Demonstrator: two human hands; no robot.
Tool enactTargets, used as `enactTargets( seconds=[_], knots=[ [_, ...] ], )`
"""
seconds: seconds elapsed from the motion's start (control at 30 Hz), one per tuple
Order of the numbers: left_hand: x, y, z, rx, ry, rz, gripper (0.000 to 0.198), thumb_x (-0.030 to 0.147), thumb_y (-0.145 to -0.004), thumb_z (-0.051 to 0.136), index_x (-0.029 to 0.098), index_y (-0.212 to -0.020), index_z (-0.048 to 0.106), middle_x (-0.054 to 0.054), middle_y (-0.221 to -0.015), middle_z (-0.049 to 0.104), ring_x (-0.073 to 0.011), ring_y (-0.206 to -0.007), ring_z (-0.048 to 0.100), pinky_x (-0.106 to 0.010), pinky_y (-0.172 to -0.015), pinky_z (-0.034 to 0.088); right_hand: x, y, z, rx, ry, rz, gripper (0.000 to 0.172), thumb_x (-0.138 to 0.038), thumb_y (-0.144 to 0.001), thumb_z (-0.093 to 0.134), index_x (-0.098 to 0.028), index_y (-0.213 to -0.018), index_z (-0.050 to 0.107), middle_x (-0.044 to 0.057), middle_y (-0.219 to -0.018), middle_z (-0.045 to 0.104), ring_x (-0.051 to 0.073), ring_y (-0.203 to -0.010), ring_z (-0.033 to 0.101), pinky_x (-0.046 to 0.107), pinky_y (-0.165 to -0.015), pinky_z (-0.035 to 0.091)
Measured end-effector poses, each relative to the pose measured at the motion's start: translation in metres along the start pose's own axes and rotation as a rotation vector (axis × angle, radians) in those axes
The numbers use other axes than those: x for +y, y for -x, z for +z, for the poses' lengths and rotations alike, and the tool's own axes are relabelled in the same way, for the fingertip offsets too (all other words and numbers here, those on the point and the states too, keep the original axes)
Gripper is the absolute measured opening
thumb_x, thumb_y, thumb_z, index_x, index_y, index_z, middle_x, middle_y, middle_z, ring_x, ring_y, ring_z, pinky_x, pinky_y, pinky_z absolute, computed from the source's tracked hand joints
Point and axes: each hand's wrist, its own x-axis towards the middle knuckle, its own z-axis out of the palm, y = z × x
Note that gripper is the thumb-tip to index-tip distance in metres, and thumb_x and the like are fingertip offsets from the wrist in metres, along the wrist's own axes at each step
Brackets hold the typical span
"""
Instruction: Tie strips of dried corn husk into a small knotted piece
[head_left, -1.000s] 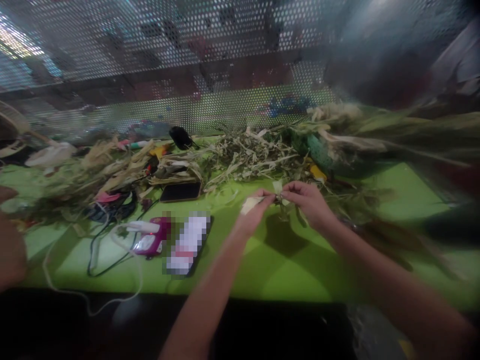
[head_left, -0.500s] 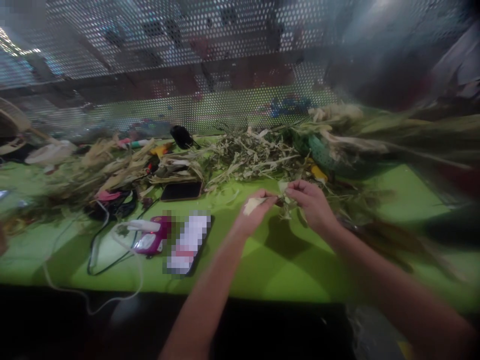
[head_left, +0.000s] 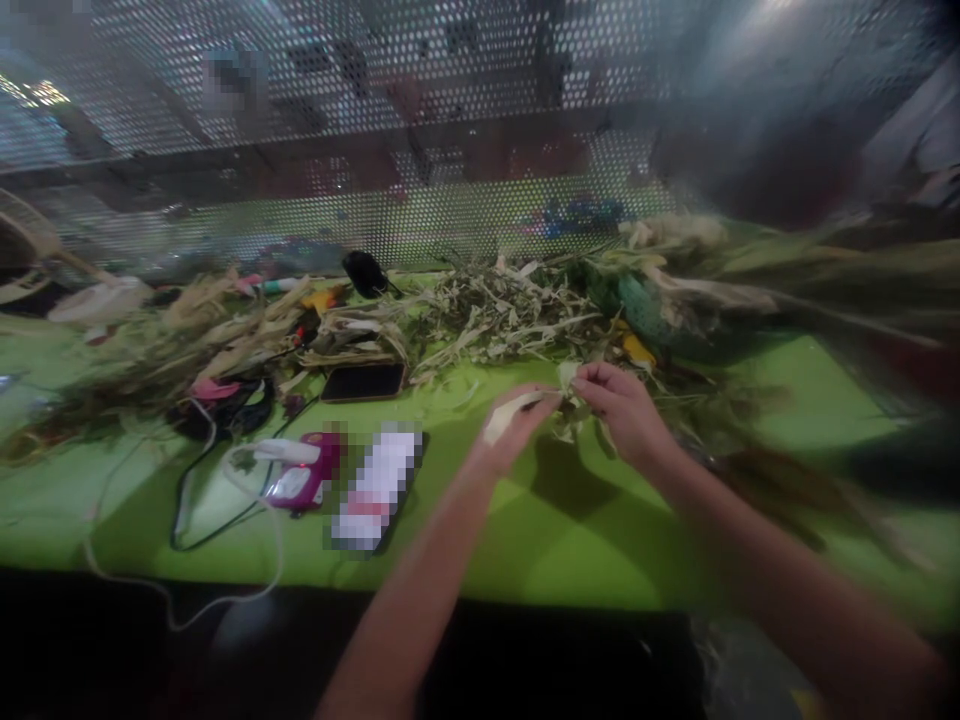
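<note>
Over the green tabletop, my left hand [head_left: 517, 428] and my right hand [head_left: 621, 408] are close together with their fingers pinched. A pale strip of what looks like dried corn husk [head_left: 504, 416] runs from the left fingertips back across that hand. Between the two hands hangs a small leafy dried husk bundle [head_left: 568, 425], with a pale piece sticking up at its top. The right thumb and fingers close on this bundle from the right. Fine detail at the fingertips is blurred.
Behind the hands lies a heap of dried husks [head_left: 502, 305], beside a green basket [head_left: 652, 308] at right. To the left are a dark phone [head_left: 364, 382], a lit phone [head_left: 379, 485], a magenta power strip [head_left: 304, 480] and loose cables. A perforated metal panel [head_left: 480, 210] stands behind.
My left hand has shifted slightly right, closer to the right hand. The pale strip over it now shows longer and more stretched out. My right hand stays nearly in place.
</note>
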Motion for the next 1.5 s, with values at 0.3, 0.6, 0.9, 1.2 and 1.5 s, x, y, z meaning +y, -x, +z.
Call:
enactTargets(
  seconds=[0.3,0.6,0.9,1.2,1.5],
  knots=[
    [-0.001,-0.001,0.002,0.061,0.017,0.006,0.021,0.041,-0.074,0.072,0.02,-0.08,0.072,-0.001,-0.077,0.068,-0.0142,-0.075,0.057,-0.026,-0.068,0.043,0.006,-0.004,-0.004,0.001,0.024,-0.06,0.025,-0.036,-0.073,0.073,-0.02,-0.089,0.062,-0.002,-0.075,0.056,0.011,-0.064,0.047,0.025,-0.059,0.039],
    [0.007,0.004,0.007,0.096,0.146,-0.018,0.017,0.034,-0.07,0.073,0.019,-0.078,0.072,0.0,-0.073,0.066,-0.0128,-0.069,0.054,-0.026,-0.065,0.04,-0.001,-0.003,-0.004,0.027,0.102,-0.112,0.022,-0.031,-0.073,0.07,-0.02,-0.088,0.058,-0.004,-0.068,0.052,0.012,-0.063,0.046,0.025,-0.058,0.038],
    [0.003,0.0,-0.001,0.05,0.042,0.001,0.023,0.04,-0.074,0.071,0.019,-0.082,0.071,0.0,-0.075,0.065,-0.0119,-0.07,0.054,-0.024,-0.064,0.039,-0.006,-0.003,-0.006,-0.052,0.102,-0.042,0.027,-0.042,-0.075,0.072,-0.019,-0.08,0.059,-0.004,-0.064,0.052,0.01,-0.056,0.042,0.024,-0.051,0.032],
    [-0.004,-0.004,0.0,-0.005,-0.051,0.112,0.021,0.039,-0.081,0.065,0.018,-0.076,0.065,0.0,-0.076,0.064,-0.0127,-0.074,0.054,-0.025,-0.072,0.041,-0.003,-0.003,-0.008,-0.115,0.164,0.037,0.037,-0.05,-0.069,0.076,-0.017,-0.078,0.064,-0.002,-0.063,0.055,0.009,-0.051,0.039,0.025,-0.046,0.026],
    [-0.014,-0.007,-0.003,0.023,0.06,-0.038,0.032,0.045,-0.08,0.067,0.019,-0.098,0.071,-0.006,-0.096,0.071,-0.0175,-0.088,0.061,-0.032,-0.087,0.044,-0.008,-0.004,-0.008,-0.142,0.28,0.024,0.032,-0.049,-0.076,0.069,-0.018,-0.077,0.063,-0.003,-0.06,0.052,0.008,-0.047,0.037,0.024,-0.043,0.027]
  ],
)
